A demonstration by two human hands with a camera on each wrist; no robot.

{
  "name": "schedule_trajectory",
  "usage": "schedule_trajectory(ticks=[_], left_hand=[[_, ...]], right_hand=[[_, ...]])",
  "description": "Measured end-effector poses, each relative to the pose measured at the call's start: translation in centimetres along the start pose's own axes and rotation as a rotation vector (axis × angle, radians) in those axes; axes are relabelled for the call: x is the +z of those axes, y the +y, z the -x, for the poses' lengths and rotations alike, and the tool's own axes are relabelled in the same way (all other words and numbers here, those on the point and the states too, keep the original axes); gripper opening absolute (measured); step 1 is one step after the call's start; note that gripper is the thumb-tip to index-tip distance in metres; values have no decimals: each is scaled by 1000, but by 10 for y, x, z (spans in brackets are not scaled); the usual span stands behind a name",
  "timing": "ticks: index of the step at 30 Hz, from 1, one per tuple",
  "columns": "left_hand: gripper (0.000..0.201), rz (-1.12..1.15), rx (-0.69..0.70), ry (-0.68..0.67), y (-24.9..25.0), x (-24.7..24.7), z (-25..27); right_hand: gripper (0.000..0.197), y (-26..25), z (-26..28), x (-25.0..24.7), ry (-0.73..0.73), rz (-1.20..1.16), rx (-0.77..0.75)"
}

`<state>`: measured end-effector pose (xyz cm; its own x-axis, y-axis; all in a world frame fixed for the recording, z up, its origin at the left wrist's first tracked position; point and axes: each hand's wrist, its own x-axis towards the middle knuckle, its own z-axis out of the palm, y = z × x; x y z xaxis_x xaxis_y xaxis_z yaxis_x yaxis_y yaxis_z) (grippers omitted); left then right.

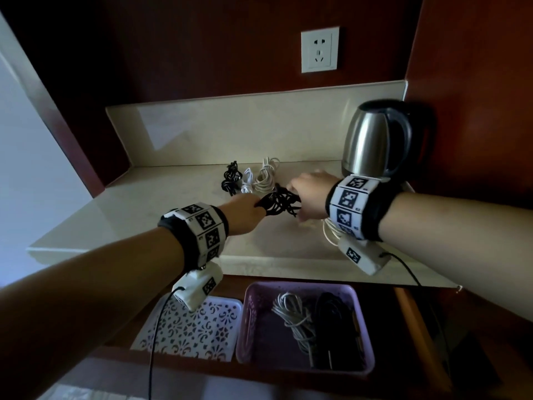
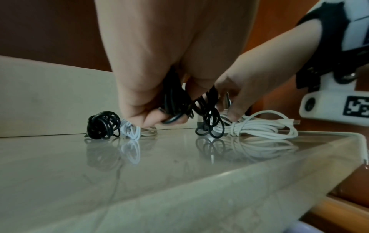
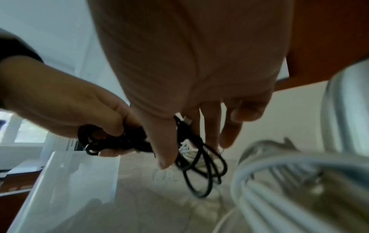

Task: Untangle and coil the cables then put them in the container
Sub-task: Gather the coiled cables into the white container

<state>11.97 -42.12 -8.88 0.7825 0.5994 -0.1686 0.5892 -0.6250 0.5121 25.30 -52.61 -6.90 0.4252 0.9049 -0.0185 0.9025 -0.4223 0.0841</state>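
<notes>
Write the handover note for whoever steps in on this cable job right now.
Left hand: grips one end of the black cable, held just above the counter.
Right hand: fingers in the loops at its other end; whether they pinch a strand is unclear.
Done: a white and a black bundle lie in the purple basket below the counter.
Left: finish this black cable, then the black bundle, the two white bundles behind it and the white cable by the kettle.
</notes>
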Motion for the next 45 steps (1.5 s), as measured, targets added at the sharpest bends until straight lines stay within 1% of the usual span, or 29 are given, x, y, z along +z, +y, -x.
schedule_trajectory(ticks=[1,3,6,8,9,10,13,16,19,20,23,25,26,27,28,29,30,31,33,35,37,39,40,41,42,43,44,45], left_hand=[[22,41,8,1,-1,-1,-3],[16,147,4,6,-3,-3,-5],[13,257,-20,57,-10,-7,-9],[15,325,-67,33,-12,-9,-5],[17,326,-76,8,-12,-10,-2],[18,278,-71,-17,-11,-11,3],[18,137,-39,-100,-5,-7,26],[17,81,-82,-236,-2,9,50],[7,120,-162,-367,-5,32,69],[9,95,-175,-396,-8,41,72],[13,41,-218,-458,-15,61,79],[15,22,-243,-460,-19,75,79],[13,34,-268,-443,-19,78,79],[10,41,-272,-432,-19,80,79],[15,30,-263,-444,-21,81,77],[21,42,-250,-450,-21,81,75],[21,18,-234,-458,-24,83,71],[17,46,-281,-463,-27,84,67],[11,45,-319,-456,-29,85,63],[9,29,-313,-403,-31,82,59],[15,9,-282,-381,-29,74,57],[16,-41,-186,-335,-21,59,56],[17,-94,-124,-341,-15,50,54],[19,-94,-67,-327,-10,42,49],[23,-28,-68,-303,-3,32,47],[27,54,-95,-254,1,22,43],[27,80,-97,-183,5,11,36],[22,83,-78,-110,10,2,25]], right_hand=[[34,-5,-7,2,-57,-5,20],[23,-6,-18,4,-66,-135,61],[20,6,-21,1,51,-352,102],[23,10,-10,-6,76,-508,99],[23,11,-2,-10,45,-563,73],[21,9,6,-12,-13,-611,51],[14,0,34,-3,-267,-733,50],[14,-11,61,23,-488,-726,46],[15,-19,86,50,-636,-727,51],[16,-21,92,58,-678,-718,63],[16,-26,102,79,-736,-719,121],[20,-30,102,87,-735,-787,175],[19,-32,100,89,-734,-815,202],[15,-35,98,92,-731,-832,222],[8,-38,96,94,-729,-841,236],[6,-41,94,96,-721,-852,246],[15,-43,90,98,-720,-860,266],[21,-45,86,100,-732,-861,285],[26,-46,83,98,-757,-807,286],[26,-41,81,91,-717,-748,218],[26,-39,79,79,-677,-742,164],[26,-39,77,60,-676,-818,182],[25,-40,76,48,-658,-876,205],[24,-39,73,34,-594,-916,215],[23,-35,68,20,-479,-915,211],[23,-28,63,7,-341,-881,205],[22,-21,56,-4,-207,-826,204],[21,-12,49,-12,-89,-763,208]])
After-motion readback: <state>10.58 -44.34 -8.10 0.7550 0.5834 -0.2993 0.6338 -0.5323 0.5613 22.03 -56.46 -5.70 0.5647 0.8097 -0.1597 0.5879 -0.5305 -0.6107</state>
